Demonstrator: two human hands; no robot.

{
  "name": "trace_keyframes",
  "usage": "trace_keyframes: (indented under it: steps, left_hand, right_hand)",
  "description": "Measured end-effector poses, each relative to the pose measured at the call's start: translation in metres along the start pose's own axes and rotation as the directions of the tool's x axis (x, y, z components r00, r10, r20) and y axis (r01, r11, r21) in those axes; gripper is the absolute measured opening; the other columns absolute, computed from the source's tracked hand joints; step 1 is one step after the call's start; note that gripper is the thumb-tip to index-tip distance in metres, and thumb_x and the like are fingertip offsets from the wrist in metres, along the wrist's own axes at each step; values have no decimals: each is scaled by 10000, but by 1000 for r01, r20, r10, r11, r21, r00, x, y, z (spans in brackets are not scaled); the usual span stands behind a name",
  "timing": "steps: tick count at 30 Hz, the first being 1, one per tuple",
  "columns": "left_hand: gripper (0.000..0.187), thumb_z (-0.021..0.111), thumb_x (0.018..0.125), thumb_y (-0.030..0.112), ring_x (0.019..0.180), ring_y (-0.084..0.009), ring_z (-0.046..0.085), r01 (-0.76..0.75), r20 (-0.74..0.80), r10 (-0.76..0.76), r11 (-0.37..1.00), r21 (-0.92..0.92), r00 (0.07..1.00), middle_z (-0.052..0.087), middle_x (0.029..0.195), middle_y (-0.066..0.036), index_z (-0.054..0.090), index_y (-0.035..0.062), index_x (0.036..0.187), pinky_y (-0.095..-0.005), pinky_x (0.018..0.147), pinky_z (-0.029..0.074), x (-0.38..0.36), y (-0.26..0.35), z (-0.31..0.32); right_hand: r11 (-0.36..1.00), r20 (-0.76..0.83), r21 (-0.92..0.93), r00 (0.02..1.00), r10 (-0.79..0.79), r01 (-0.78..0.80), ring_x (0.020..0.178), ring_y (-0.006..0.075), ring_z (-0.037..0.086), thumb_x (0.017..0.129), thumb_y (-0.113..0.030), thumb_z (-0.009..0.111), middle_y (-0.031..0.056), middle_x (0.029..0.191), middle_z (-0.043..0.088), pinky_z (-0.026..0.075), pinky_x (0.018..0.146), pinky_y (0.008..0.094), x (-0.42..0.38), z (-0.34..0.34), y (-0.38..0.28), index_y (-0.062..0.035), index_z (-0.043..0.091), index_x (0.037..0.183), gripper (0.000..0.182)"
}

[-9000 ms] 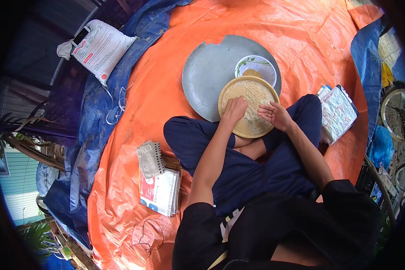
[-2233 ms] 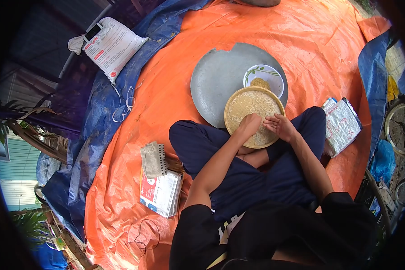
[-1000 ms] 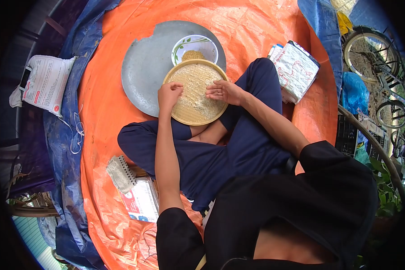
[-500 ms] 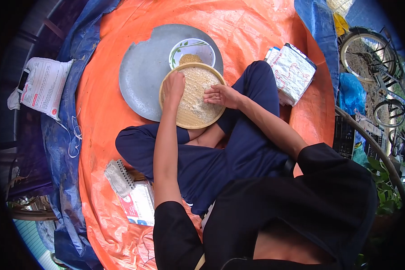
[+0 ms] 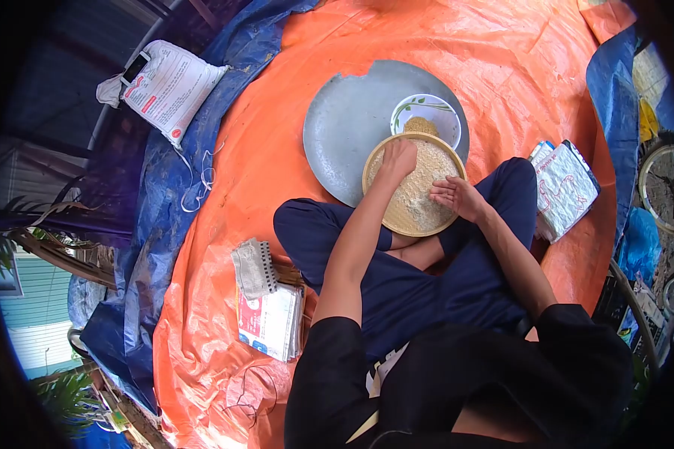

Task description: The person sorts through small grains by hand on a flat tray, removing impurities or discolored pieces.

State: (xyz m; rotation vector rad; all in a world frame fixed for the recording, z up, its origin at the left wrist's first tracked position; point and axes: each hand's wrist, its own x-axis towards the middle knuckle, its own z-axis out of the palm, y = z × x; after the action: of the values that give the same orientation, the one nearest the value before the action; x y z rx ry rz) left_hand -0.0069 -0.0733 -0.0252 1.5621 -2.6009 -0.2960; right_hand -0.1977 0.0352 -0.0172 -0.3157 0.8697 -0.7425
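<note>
A round, shallow woven basket (image 5: 445,222) rests over my crossed legs and is spread with pale grain (image 5: 419,202). My left hand (image 5: 399,157) is over its left side, fingers curled down and closed; whatever they hold is hidden. At the right side of the basket, my right hand (image 5: 458,197) is open, its fingers stretched out over the grain and its palm partly turned up. Just behind the basket is a white bowl (image 5: 442,112) with green leaf patterns, holding yellow-brown grain (image 5: 420,126). Under the bowl lies a grey round board (image 5: 344,127) with a chipped edge.
An orange tarp (image 5: 254,150) covers the ground, with blue sheeting (image 5: 153,202) along its sides. A printed white sack (image 5: 174,90) lies at the left. A spiral notebook (image 5: 254,268) and stacked papers (image 5: 271,322) are by my left knee; a folded white packet (image 5: 567,188) is by my right.
The view has shifted, so the whole scene now sits further right and a little lower. My left hand stays curled and my right hand stays spread over the grain.
</note>
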Motion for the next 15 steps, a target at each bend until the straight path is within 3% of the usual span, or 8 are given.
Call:
trace_keyframes:
  steps: [10, 15]
  left_hand:
    - [187, 548, 785, 61, 868, -359, 632, -20, -73, 20, 1000, 9, 997, 611, 913, -242, 619, -82, 883, -415, 729, 524, -26, 4, 10]
    - [160, 520, 792, 28, 852, -394, 616, 102, -146, -147, 955, -278, 978, 598, 898, -262, 558, -95, 888, -438, 745, 520, -51, 10, -11]
  right_hand:
    - [1000, 15, -7, 1000, -14, 15, 1009, 247, 622, 970, -288, 410, 162, 1037, 623, 499, 920, 299, 0, -2, 3, 74, 498, 1163, 420]
    - [999, -4, -32, 1000, -16, 15, 1020, 255, 617, 969, -296, 414, 165, 1042, 619, 492, 933, 307, 0, 0, 2, 82, 490, 1176, 438]
